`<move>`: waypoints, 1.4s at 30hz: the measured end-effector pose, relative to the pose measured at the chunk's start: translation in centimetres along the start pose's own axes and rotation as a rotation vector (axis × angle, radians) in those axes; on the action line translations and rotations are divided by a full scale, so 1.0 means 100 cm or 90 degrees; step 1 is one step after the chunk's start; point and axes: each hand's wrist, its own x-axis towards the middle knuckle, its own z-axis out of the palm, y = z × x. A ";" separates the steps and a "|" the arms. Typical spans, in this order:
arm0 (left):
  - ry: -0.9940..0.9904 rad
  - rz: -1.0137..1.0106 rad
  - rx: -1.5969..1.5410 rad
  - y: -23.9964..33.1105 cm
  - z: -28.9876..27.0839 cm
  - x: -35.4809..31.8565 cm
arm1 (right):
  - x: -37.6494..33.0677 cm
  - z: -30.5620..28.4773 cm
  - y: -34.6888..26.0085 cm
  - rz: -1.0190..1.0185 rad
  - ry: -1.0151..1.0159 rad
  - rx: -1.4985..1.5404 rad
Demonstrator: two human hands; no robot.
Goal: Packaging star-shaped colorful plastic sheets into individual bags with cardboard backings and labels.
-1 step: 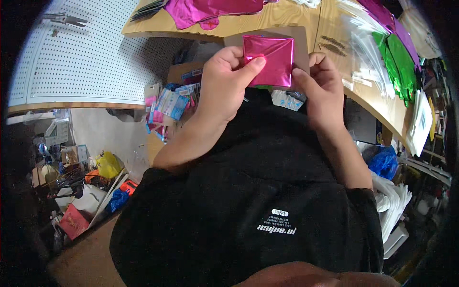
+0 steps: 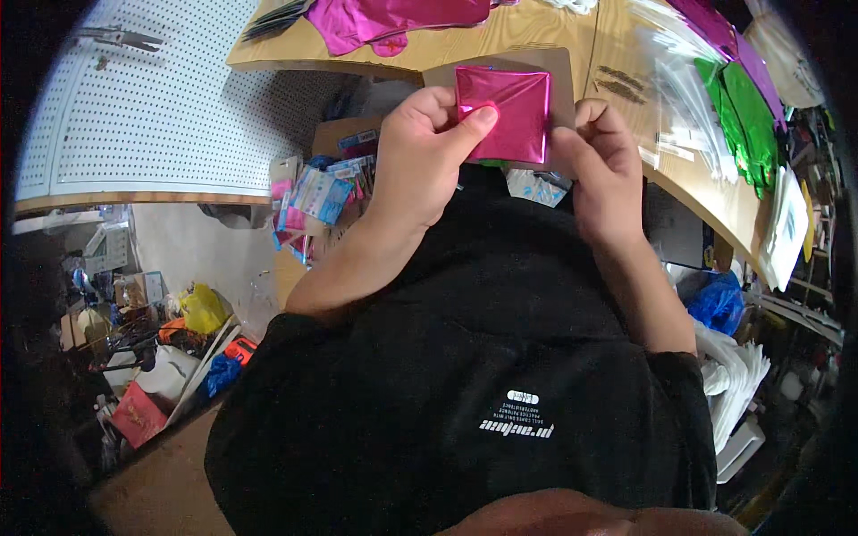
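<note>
Pink foil square (image 2: 502,112), one piece folded flat, sits against one brown card backing (image 2: 563,76) held up in front of the person's chest, above the near edge of the wooden worktop (image 2: 554,31). Both hands grip it: the left hand (image 2: 420,156) pinches the left edge with its thumb laid over the foil's face, and the right hand (image 2: 603,170) clasps the right edge of card and foil, thumb on top. Farther back on the worktop lie a spread of larger pink foil pieces (image 2: 393,18), a heap of clear plastic bags (image 2: 684,85), and at the right a few green foil pieces (image 2: 742,112) beside purple ones (image 2: 715,27). One white pegboard (image 2: 152,116) stands at the left. Below the worktop's edge a cardboard box (image 2: 344,138) holds a clutter of coloured packets (image 2: 313,192). The person's black shirt (image 2: 474,357) hides everything beneath the hands.
</note>
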 end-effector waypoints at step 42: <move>-0.098 0.017 0.225 -0.029 0.028 0.008 | -0.010 -0.034 -0.006 0.026 0.088 -0.129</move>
